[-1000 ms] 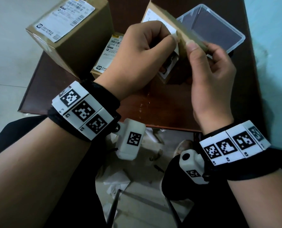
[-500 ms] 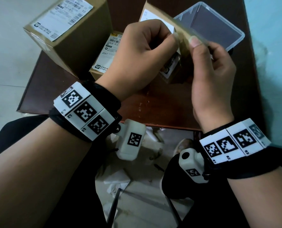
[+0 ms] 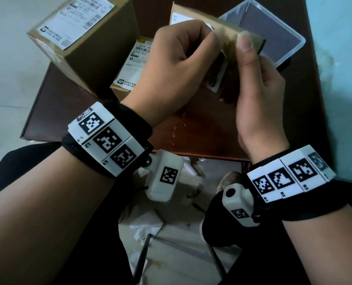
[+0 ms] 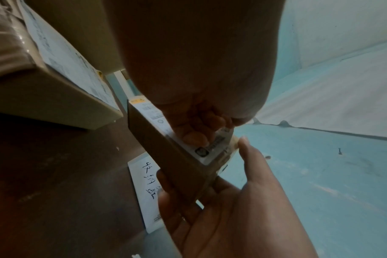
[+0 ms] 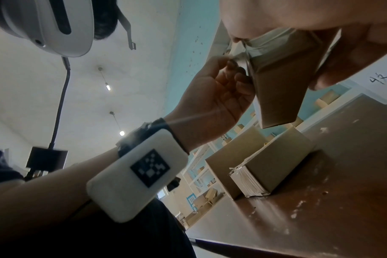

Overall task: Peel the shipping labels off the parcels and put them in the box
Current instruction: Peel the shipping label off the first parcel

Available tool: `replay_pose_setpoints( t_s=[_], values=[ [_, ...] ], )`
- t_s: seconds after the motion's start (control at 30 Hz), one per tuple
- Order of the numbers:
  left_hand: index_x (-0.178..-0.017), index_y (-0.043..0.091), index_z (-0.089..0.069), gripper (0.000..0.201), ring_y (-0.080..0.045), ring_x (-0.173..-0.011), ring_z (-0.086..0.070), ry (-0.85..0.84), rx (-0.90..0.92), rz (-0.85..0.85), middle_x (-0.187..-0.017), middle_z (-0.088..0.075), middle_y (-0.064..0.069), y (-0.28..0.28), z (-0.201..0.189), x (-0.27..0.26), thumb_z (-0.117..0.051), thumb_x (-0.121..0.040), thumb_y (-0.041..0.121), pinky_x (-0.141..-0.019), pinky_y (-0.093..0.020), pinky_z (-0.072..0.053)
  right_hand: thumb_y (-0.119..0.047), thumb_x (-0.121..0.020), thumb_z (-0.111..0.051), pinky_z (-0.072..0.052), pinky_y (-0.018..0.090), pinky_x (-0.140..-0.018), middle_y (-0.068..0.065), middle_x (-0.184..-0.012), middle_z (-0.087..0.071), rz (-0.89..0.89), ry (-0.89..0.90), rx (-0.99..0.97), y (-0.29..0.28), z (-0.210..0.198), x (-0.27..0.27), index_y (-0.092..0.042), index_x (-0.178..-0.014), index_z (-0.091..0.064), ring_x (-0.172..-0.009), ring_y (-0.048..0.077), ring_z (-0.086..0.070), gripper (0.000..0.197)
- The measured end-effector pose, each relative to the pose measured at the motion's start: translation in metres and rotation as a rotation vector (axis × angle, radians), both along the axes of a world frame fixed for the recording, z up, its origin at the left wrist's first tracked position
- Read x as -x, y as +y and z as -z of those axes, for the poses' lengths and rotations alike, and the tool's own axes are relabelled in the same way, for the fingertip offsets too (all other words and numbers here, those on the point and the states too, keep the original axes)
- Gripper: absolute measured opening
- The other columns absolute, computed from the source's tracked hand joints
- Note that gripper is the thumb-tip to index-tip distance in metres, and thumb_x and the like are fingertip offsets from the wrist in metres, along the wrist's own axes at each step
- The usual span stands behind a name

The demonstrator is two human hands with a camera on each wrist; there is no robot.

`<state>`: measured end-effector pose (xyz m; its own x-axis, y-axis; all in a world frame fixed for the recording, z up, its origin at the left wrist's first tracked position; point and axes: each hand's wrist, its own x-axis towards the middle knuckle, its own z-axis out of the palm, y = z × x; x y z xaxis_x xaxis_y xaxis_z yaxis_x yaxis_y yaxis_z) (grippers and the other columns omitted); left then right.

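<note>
My right hand (image 3: 255,56) grips a small cardboard parcel (image 3: 230,36) held tilted above the brown table (image 3: 201,136), with its thumb on the near face. The parcel looks blurred. My left hand (image 3: 210,46) has its fingers curled and pinches the edge of the parcel's white shipping label (image 3: 216,79). In the right wrist view the left hand (image 5: 221,92) pulls a thin strip of label (image 5: 240,59) off the parcel (image 5: 283,78). From the left wrist, curled fingertips (image 4: 194,137) sit on the label (image 4: 203,151). The clear plastic box (image 3: 277,31) lies behind the parcel.
A large labelled parcel (image 3: 84,38) stands at the table's back left. A smaller labelled parcel (image 3: 132,66) lies beside it, partly behind my left hand. The table's near edge runs just in front of my wrists. Crumpled paper (image 3: 150,223) lies on the floor below.
Both hands have risen slightly with the parcel, which has tilted and turned a little to the left. The left hand keeps its pinch at the label's edge.
</note>
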<state>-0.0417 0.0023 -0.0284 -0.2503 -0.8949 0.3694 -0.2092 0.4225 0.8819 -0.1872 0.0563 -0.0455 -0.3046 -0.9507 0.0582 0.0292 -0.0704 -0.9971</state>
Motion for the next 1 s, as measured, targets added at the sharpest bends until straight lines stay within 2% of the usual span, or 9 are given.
replay_pose_setpoints(
  t_s=[0.07,0.23,0.4,0.47,0.6,0.67,0.77,0.83,1.0],
  values=[
    [-0.082,-0.016,-0.062,0.048,-0.036,-0.063,-0.059,-0.021,-0.005,0.03,-0.071,-0.062,-0.027,0.0023,0.0009,0.0012,-0.05,-0.11,0.021,-0.056,-0.039,-0.046,-0.036,-0.11,-0.058,-0.059,0.041,-0.09,0.02,-0.104,-0.075,-0.012,0.034,0.009,0.001,0.0006,-0.0012,0.0,-0.111,-0.071,-0.096,0.027,-0.074,0.039],
    [-0.078,-0.014,-0.057,0.063,-0.03,-0.057,-0.046,-0.113,-0.069,0.041,-0.066,-0.051,-0.026,0.002,0.0034,0.0042,-0.054,-0.104,0.043,-0.053,-0.04,-0.035,-0.035,-0.113,-0.054,-0.059,0.036,-0.103,0.003,-0.118,-0.078,-0.025,0.043,-0.023,-0.0012,0.0025,0.0009,-0.012,-0.124,-0.071,-0.115,0.011,-0.073,0.03],
    [-0.085,-0.015,-0.059,0.057,-0.041,-0.066,-0.052,-0.116,-0.034,0.037,-0.073,-0.058,-0.028,-0.0041,0.0065,0.0009,-0.058,-0.103,0.039,-0.055,-0.046,-0.042,-0.038,-0.114,-0.048,-0.059,0.038,-0.104,0.007,-0.117,-0.077,-0.012,0.052,-0.009,0.0001,0.0027,0.0016,-0.008,-0.122,-0.073,-0.113,0.014,-0.073,0.04],
    [-0.089,-0.016,-0.061,0.054,-0.042,-0.068,-0.055,-0.096,-0.034,0.037,-0.076,-0.061,-0.028,-0.005,0.0055,0.0001,-0.058,-0.103,0.036,-0.057,-0.046,-0.045,-0.037,-0.113,-0.051,-0.057,0.045,-0.108,0.011,-0.119,-0.076,-0.036,0.036,0.009,0.0001,0.0023,0.0013,-0.007,-0.122,-0.072,-0.115,0.018,-0.073,0.038],
    [-0.088,-0.017,-0.062,0.048,-0.021,-0.063,-0.052,-0.078,-0.045,0.026,-0.076,-0.061,-0.028,-0.0034,0.0026,-0.0004,-0.057,-0.105,0.028,-0.058,-0.039,-0.044,-0.038,-0.107,-0.064,-0.053,0.043,-0.113,0.001,-0.127,-0.074,-0.031,0.08,0.01,-0.0001,0.0039,0.0003,-0.012,-0.131,-0.07,-0.124,0.011,-0.068,0.036],
    [-0.085,-0.016,-0.062,0.048,-0.022,-0.062,-0.051,-0.083,-0.042,0.02,-0.074,-0.061,-0.027,-0.0028,0.002,-0.0005,-0.058,-0.105,0.027,-0.058,-0.038,-0.042,-0.036,-0.108,-0.063,-0.054,0.039,-0.111,-0.002,-0.126,-0.075,-0.024,0.07,0.014,0.0003,0.0044,0.0007,-0.013,-0.131,-0.07,-0.122,0.009,-0.069,0.033],
    [-0.087,-0.016,-0.063,0.048,-0.035,-0.065,-0.057,-0.105,-0.034,0.026,-0.075,-0.064,-0.026,-0.0016,0.0017,-0.0003,-0.058,-0.104,0.029,-0.057,-0.04,-0.044,-0.031,-0.108,-0.062,-0.057,0.032,-0.105,-0.002,-0.122,-0.076,-0.025,0.042,0.028,0.0015,0.0028,0.0003,-0.014,-0.127,-0.07,-0.118,0.008,-0.071,0.027],
    [-0.088,-0.015,-0.064,0.047,-0.035,-0.068,-0.06,-0.107,-0.025,0.031,-0.076,-0.065,-0.025,-0.0014,0.002,-0.0009,-0.058,-0.104,0.029,-0.058,-0.041,-0.046,-0.031,-0.108,-0.062,-0.057,0.03,-0.102,-0.002,-0.119,-0.077,-0.015,0.048,0.039,0.0018,0.0021,0.0,-0.015,-0.124,-0.071,-0.116,0.008,-0.072,0.024],
    [-0.09,-0.015,-0.066,0.045,-0.039,-0.072,-0.063,-0.101,-0.014,0.03,-0.08,-0.068,-0.027,-0.0019,0.0018,-0.0016,-0.058,-0.104,0.027,-0.061,-0.045,-0.05,-0.034,-0.107,-0.063,-0.06,0.037,-0.099,-0.003,-0.112,-0.078,0.009,0.06,0.027,0.0012,0.0022,-0.0004,-0.019,-0.118,-0.073,-0.11,0.011,-0.073,0.022]
  ],
)
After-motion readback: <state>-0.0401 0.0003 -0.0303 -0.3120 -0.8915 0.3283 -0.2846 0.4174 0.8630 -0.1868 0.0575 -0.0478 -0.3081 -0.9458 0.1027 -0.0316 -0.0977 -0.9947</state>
